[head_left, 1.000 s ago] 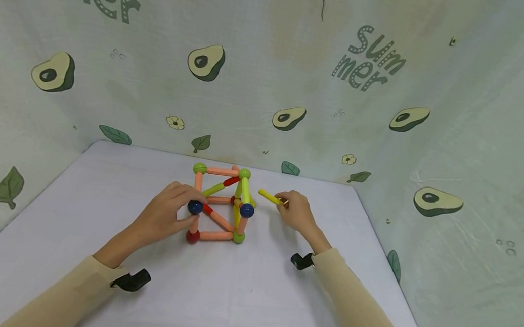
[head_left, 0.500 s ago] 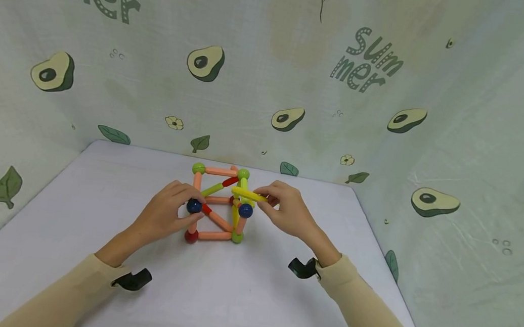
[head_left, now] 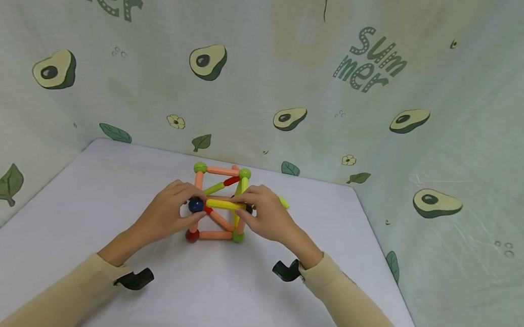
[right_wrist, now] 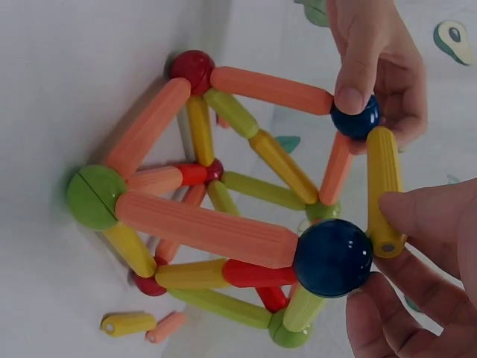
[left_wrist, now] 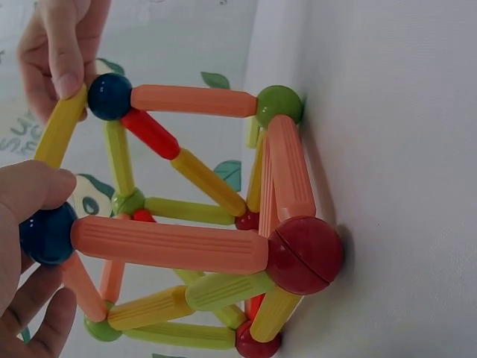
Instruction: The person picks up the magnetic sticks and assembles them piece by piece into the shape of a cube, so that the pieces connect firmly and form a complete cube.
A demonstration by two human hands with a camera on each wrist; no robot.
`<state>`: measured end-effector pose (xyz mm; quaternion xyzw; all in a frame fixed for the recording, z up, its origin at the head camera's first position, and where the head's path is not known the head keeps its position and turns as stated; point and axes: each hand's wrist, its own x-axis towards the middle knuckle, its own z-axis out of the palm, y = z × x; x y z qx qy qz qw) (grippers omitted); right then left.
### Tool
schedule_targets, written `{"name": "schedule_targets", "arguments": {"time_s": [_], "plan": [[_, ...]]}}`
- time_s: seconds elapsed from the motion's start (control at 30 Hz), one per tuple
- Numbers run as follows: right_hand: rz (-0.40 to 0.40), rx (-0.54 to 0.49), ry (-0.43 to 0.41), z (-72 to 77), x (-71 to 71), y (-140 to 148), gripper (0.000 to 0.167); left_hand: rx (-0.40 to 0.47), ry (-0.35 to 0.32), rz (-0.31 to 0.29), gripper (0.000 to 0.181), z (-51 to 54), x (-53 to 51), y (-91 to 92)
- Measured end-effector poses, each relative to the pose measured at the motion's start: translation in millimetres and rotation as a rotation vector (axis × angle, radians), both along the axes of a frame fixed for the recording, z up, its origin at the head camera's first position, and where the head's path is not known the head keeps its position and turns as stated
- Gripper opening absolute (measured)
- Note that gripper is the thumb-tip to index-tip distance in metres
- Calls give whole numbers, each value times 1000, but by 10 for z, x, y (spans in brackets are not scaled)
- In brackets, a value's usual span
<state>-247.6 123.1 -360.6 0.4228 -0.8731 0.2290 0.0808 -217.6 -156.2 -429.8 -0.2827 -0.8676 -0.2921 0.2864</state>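
A cube-like frame of magnetic rods and balls stands on the table, with salmon rods (right_wrist: 209, 227), a green ball (right_wrist: 97, 198) and a red ball (left_wrist: 304, 255). My left hand (head_left: 169, 208) grips the blue ball (left_wrist: 49, 234) at the frame's upper left front corner between thumb and fingers. My right hand (head_left: 265, 213) pinches a yellow magnetic rod (head_left: 222, 205) near its right end. The rod spans the top front between the two blue balls. Its left end meets the left ball; its right end lies beside the right blue ball (right_wrist: 333, 257), mostly hidden in the head view.
Loose rods lie on the table to the right behind the frame, among them a yellow rod (right_wrist: 128, 324) and a salmon rod (right_wrist: 167, 327). A printed cloth backdrop (head_left: 250, 71) rises behind the white table (head_left: 216, 292).
My right hand has carried the yellow rod leftward from beside the frame to its top front edge, turning it to lie between the blue balls. My left hand has stayed on its ball.
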Motion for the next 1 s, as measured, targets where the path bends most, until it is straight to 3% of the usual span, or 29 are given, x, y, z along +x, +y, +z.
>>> {"name": "schedule_targets", "arguments": {"time_s": [0.27,1.0], "plan": [[-36,78,49,0,36,-67,27,1,-4,2,39,1,-10,14],[-75,46,117,-170,-19,-56,25,-20,30,24,30,3,-20,58]]}}
